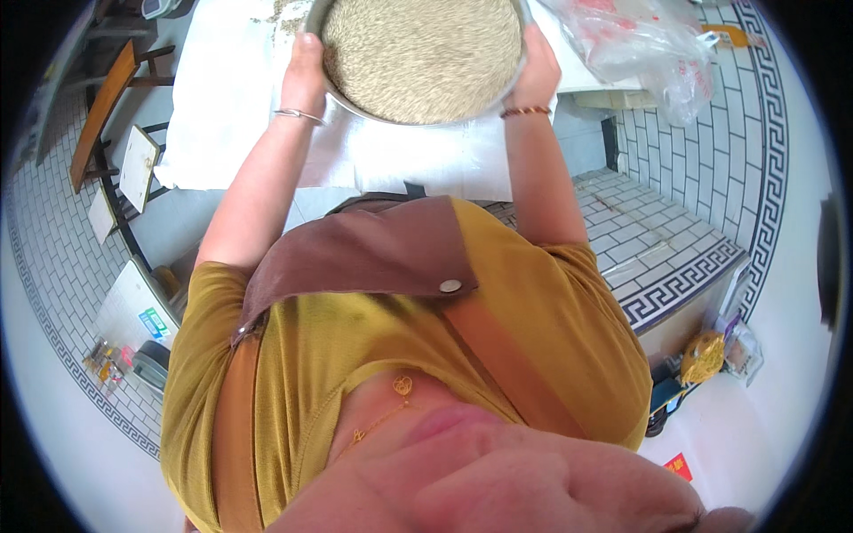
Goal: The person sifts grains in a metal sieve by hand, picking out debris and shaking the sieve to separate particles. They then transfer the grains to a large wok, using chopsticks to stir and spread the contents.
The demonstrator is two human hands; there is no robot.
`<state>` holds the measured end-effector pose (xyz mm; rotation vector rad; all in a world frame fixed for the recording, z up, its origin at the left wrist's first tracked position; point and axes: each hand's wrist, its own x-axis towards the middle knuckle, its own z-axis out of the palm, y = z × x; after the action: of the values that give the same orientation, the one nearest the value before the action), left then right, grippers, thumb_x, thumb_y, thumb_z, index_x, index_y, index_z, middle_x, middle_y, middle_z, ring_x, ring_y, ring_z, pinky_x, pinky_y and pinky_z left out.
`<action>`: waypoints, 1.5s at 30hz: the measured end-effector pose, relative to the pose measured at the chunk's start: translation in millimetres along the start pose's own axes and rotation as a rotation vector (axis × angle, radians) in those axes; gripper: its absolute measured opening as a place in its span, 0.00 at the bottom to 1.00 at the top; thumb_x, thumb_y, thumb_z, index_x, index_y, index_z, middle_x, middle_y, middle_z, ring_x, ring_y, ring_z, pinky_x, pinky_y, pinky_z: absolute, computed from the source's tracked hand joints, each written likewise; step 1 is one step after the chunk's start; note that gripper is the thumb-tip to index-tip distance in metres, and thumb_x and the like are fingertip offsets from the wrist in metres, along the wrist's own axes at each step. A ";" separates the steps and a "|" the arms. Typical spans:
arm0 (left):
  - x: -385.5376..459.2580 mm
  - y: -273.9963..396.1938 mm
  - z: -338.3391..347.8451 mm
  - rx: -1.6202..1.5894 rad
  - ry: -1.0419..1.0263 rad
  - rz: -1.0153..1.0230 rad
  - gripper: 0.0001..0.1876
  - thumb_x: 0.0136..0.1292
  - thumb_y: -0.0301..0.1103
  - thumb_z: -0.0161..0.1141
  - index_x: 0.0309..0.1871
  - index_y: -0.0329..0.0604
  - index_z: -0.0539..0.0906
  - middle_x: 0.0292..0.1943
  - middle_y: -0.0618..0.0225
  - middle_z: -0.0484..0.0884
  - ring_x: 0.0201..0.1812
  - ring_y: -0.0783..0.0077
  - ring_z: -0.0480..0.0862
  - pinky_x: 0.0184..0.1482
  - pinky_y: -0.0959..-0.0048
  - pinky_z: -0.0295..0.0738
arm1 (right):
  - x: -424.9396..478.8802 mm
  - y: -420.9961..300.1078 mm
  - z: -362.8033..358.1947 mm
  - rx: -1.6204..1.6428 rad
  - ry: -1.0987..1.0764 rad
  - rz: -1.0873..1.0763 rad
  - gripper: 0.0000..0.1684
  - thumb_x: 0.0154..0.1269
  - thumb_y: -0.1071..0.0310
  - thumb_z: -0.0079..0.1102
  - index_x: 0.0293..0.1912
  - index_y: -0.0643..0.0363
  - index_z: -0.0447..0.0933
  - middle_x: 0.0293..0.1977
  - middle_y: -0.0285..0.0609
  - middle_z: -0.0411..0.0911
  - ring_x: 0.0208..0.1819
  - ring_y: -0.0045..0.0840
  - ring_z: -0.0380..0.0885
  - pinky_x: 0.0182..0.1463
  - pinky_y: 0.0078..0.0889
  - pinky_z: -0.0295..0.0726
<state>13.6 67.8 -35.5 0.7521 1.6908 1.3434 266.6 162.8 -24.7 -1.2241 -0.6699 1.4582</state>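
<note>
A round metal pan (333,100), its far side cut off by the top of the view, holds a broad layer of pale, motion-blurred small grain or seeds (420,60). A darker patch shows at the grain's left edge. My left hand (304,74), with a silver bangle at the wrist, grips the left side of the pan, thumb near the rim. On the opposite side my right hand (536,70) holds the pan, its fingers mostly hidden; a brown beaded bracelet circles that wrist. Beneath the pan, a white sheet (226,93) covers the table.
Some loose grain (286,23) lies on the sheet beyond my left hand. Clear plastic bags (626,46) sit at the far right. A wooden bench (103,116) and white-topped stools (140,166) stand to the left. On the right is a low tiled ledge (640,233).
</note>
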 end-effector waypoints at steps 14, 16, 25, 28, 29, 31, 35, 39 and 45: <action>-10.9 -3.3 -33.4 -0.007 0.020 -0.159 0.29 0.73 0.48 0.33 0.66 0.33 0.60 0.61 0.51 0.69 0.62 0.64 0.68 0.64 0.68 0.61 | -11.4 50.4 8.0 -0.264 0.067 -0.239 0.25 0.66 0.58 0.54 0.52 0.71 0.75 0.44 0.45 0.80 0.46 0.26 0.76 0.54 0.26 0.72; -14.0 -18.4 -46.1 0.119 -0.011 0.050 0.29 0.73 0.48 0.32 0.67 0.34 0.61 0.62 0.51 0.67 0.64 0.61 0.66 0.66 0.67 0.58 | -26.8 52.3 -14.8 -0.331 0.092 -0.229 0.24 0.67 0.59 0.52 0.51 0.71 0.75 0.43 0.45 0.81 0.45 0.25 0.76 0.52 0.26 0.73; -12.3 -0.1 -31.1 -0.103 0.002 -0.166 0.28 0.73 0.48 0.33 0.67 0.34 0.61 0.62 0.52 0.68 0.63 0.65 0.67 0.66 0.68 0.60 | -3.8 44.4 3.6 -0.396 0.117 -0.283 0.21 0.67 0.60 0.51 0.50 0.68 0.77 0.41 0.43 0.81 0.41 0.26 0.78 0.48 0.29 0.74; -20.4 -11.5 -14.8 0.196 -0.042 0.081 0.28 0.73 0.48 0.34 0.68 0.37 0.60 0.63 0.53 0.67 0.65 0.61 0.66 0.67 0.69 0.56 | -19.4 39.0 -35.0 -0.627 0.038 -0.447 0.20 0.67 0.60 0.52 0.49 0.67 0.78 0.40 0.43 0.81 0.39 0.26 0.77 0.49 0.30 0.74; -24.4 -6.9 -4.0 0.333 -0.046 0.079 0.29 0.73 0.49 0.34 0.69 0.38 0.60 0.63 0.53 0.68 0.66 0.60 0.65 0.68 0.69 0.54 | -4.6 31.4 -43.7 -0.440 -0.027 -0.198 0.20 0.67 0.60 0.50 0.47 0.69 0.78 0.37 0.42 0.81 0.38 0.26 0.77 0.48 0.30 0.74; -10.7 13.1 7.9 0.276 -0.067 0.174 0.33 0.72 0.51 0.38 0.68 0.31 0.58 0.67 0.50 0.62 0.68 0.58 0.60 0.69 0.71 0.50 | 8.7 6.3 -12.2 0.058 -0.073 0.011 0.21 0.67 0.59 0.48 0.45 0.69 0.77 0.44 0.47 0.80 0.45 0.29 0.77 0.51 0.30 0.73; -9.6 -0.1 -30.0 -0.082 0.008 -0.163 0.28 0.73 0.49 0.35 0.67 0.36 0.63 0.60 0.55 0.70 0.62 0.64 0.69 0.65 0.69 0.59 | -1.7 37.6 3.3 -0.414 0.126 -0.244 0.20 0.68 0.61 0.49 0.47 0.70 0.78 0.40 0.44 0.81 0.42 0.24 0.77 0.50 0.28 0.74; -23.1 -8.7 -22.8 0.290 0.000 0.120 0.28 0.73 0.48 0.36 0.68 0.38 0.61 0.63 0.53 0.68 0.64 0.60 0.66 0.66 0.69 0.56 | -17.7 31.1 -29.6 -0.319 0.008 -0.208 0.21 0.67 0.62 0.49 0.49 0.71 0.76 0.43 0.45 0.80 0.45 0.25 0.77 0.52 0.27 0.74; -5.7 -1.6 -20.0 0.118 0.085 -0.082 0.32 0.72 0.53 0.37 0.67 0.35 0.60 0.61 0.52 0.70 0.62 0.62 0.69 0.64 0.69 0.60 | -3.6 15.3 24.2 -0.119 0.138 -0.120 0.18 0.68 0.60 0.49 0.39 0.68 0.77 0.36 0.42 0.80 0.40 0.25 0.78 0.45 0.28 0.76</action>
<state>-1.1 53.2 -34.0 0.6930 1.8609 1.2432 238.3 160.1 -29.5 -1.3395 -0.7316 1.2374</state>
